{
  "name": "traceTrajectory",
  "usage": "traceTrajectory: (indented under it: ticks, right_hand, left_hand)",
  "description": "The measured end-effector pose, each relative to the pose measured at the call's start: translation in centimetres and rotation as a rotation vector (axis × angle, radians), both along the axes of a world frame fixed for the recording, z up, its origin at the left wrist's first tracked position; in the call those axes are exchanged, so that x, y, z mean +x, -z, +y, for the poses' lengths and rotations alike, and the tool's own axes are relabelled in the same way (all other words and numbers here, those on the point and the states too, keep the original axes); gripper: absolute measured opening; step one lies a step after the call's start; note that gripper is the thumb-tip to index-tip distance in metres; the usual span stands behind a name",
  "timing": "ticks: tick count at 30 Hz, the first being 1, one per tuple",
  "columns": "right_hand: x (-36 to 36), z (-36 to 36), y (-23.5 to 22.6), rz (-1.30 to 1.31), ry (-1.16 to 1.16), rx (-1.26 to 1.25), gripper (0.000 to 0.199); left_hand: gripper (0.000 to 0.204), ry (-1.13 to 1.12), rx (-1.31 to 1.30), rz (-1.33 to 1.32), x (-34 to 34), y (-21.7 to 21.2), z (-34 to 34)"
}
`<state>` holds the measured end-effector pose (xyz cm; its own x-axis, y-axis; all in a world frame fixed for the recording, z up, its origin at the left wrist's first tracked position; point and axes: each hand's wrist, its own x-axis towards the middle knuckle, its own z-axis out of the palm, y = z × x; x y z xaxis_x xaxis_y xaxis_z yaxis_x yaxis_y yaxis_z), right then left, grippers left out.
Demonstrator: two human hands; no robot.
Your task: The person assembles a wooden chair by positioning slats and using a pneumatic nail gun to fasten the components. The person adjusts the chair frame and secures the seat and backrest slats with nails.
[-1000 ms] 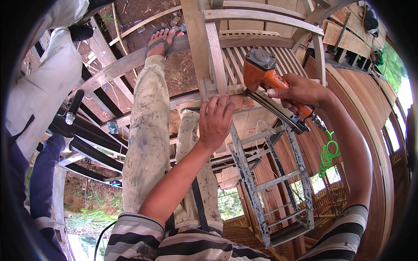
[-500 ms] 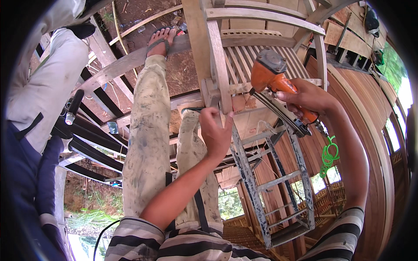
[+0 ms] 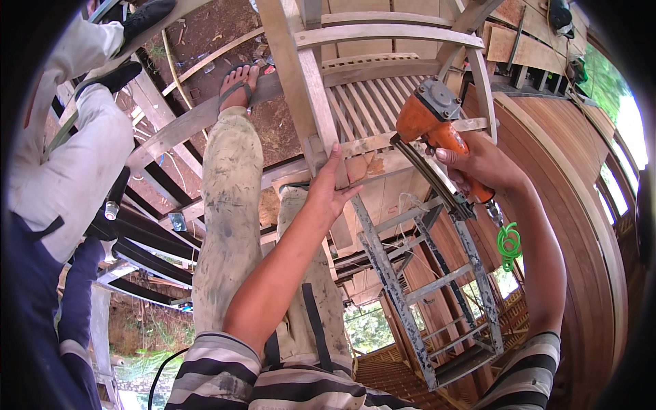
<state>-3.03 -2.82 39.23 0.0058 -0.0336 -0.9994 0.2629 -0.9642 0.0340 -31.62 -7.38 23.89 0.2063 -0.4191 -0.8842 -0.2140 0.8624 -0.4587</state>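
My right hand (image 3: pixel 486 162) is wrapped round the handle of an orange nail gun (image 3: pixel 418 113), which has a grey cap and a long dark magazine. A green coiled hose (image 3: pixel 508 247) hangs from the handle's end. The nail gun is over the front edge of a slatted wooden chair (image 3: pixel 369 102). My left hand (image 3: pixel 328 191) rests at the end of the chair's upright wooden post (image 3: pixel 318 96), with thumb and fingers spread apart. Part of that hand's fingers is hidden, and I see no tool in it.
Below the chair stands a paint-worn metal ladder (image 3: pixel 393 280). My sandalled foot (image 3: pixel 238 87) stands on a wooden beam (image 3: pixel 184 126). Another person in pale trousers (image 3: pixel 99 143) is close on the left. Dark rails (image 3: pixel 147 256) lie beside them. Curved wood planking (image 3: pixel 547 150) runs down the right.
My left hand has moved up against the chair post, and its curled fingers have spread. My right hand still holds the nail gun. The view has shifted, so the chair appears further left.
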Motion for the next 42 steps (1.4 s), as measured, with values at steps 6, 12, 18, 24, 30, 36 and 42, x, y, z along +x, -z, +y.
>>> traceTrajectory:
  ticks: [6, 12, 18, 24, 30, 36, 42]
  right_hand:
    - [0.5, 0.0, -1.8, -0.057, 0.019, -0.016, 0.049]
    - [-0.7, -2.6, -1.5, -0.041, 0.124, 0.047, 0.053]
    - [-4.1, -9.0, -4.6, -0.280, 0.318, 0.107, 0.048]
    - [-11.7, -18.5, -6.8, -0.692, 0.375, 0.448, 0.030]
    - [-18.7, -28.5, -3.3, -0.724, 0.489, 0.443, 0.044]
    - [-21.3, -29.9, 2.4, -0.591, 0.362, 0.450, 0.045]
    - [-20.5, -26.8, 8.3, -0.585, 0.383, 0.727, 0.041]
  left_hand:
    - [0.068, 0.033, -0.005, 0.027, 0.5, -0.6, 0.2]
    - [0.043, 0.005, 0.056, 0.021, 0.1, -1.2, -1.0]
    - [0.044, -0.029, 0.094, -0.035, 0.0, -2.5, -2.0]
    - [0.050, 0.132, 0.118, -0.060, -0.3, -0.8, -2.3]
    - [0.046, 0.300, 0.213, -0.135, -0.7, -0.9, -1.5]
    - [0.056, 0.617, 0.313, -0.259, -1.4, -0.2, -0.2]
    - [0.062, 0.842, 0.412, -0.297, -1.8, -0.7, -0.1]
